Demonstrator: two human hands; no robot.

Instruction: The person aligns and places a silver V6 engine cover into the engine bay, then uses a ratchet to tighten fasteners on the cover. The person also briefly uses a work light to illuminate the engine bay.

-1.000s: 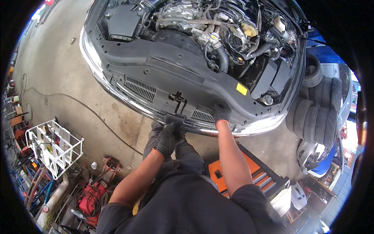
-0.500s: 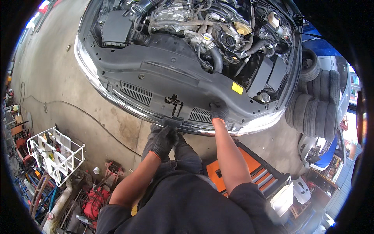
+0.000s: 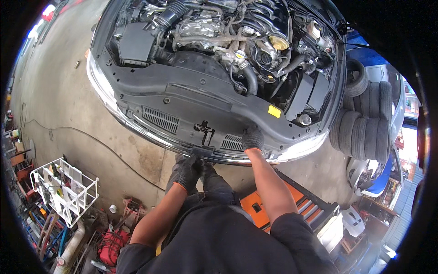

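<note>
In a dark glove with an orange cuff, my right hand [image 3: 252, 138] rests on the black plastic radiator cover [image 3: 191, 102], just right of the slotted vent [image 3: 232, 142]. Its fingers are curled down against the cover, and whatever is under them is hidden. My left hand [image 3: 186, 170], gloved the same way, is at the car's front edge in front of my legs. Its fingers are drawn together by the chrome-trimmed lip [image 3: 157, 142]; anything in them is too dark to make out. Between the hands, the hood latch [image 3: 204, 130] shows through an opening in the cover.
Beyond the cover lies the exposed engine [image 3: 228, 34]. An orange-and-black tool cart [image 3: 262, 208] stands close on my right, with stacked tyres [image 3: 365, 132] farther right. To the left are a white wire rack [image 3: 66, 189], a red machine [image 3: 112, 244] and a floor cable [image 3: 105, 146].
My left hand has moved slightly up against the car's front edge. My right hand stays by the right vent, its fingers more curled. The view has shifted a little.
</note>
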